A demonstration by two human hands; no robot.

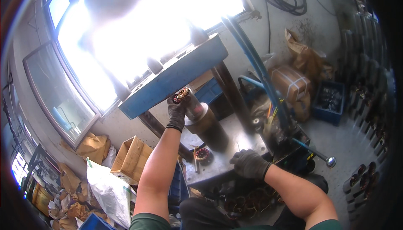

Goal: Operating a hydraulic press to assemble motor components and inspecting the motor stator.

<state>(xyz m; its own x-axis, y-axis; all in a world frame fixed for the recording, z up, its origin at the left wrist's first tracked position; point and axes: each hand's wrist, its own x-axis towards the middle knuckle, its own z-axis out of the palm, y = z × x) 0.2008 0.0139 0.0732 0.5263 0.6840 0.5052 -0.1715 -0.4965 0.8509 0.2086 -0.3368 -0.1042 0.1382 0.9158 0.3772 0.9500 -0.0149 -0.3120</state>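
Observation:
My left hand [176, 114], in a dark glove, is closed round the upper end of a motor stator in a silver cylindrical housing [194, 107]. Copper and coloured windings [181, 95] show at its top. The housing sits on a pale collar over a thick dark cylindrical post [212, 137], which stands on a metal plate [239, 131]. Another wound stator [202, 154] rests on the plate, left of the post, beside a short metal rod [196, 164]. My right hand [251, 165], also gloved, is closed at the plate's front edge; its grip is hidden.
The blue press frame [180, 77] spans above the post on dark columns [226, 87]. A blue lever with a ball end [331, 161] juts out at right. Left are a wooden box [132, 159] and white sack [107, 192]; right, a blue crate [329, 102] and several stators [359, 179].

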